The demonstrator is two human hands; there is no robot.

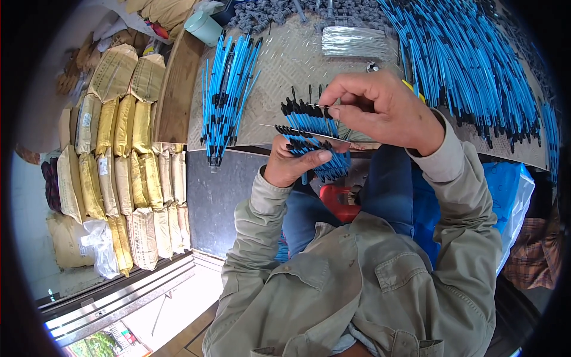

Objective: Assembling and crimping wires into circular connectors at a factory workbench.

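My left hand (291,163) is wrapped round a row of thin blue rods with black ends (312,124), held above my lap near the table edge. Its thumb lies across the rods. A thin straight metal wire crosses the row and sticks out on the left. At the upper right of the row, my right hand (383,110) pinches thumb and forefinger together beside the black tips. A thin metal wire appears to run from that pinch along the tips; the fingers partly hide it. Several black tips stand higher than the others.
A bundle of similar rods (226,95) lies on the table's left side. A large heap of them (467,65) covers the right. Silver wires (354,43) and grey plastic parts (256,16) lie at the back, near a pale green cup (203,27). Stacked sacks (119,172) stand left.
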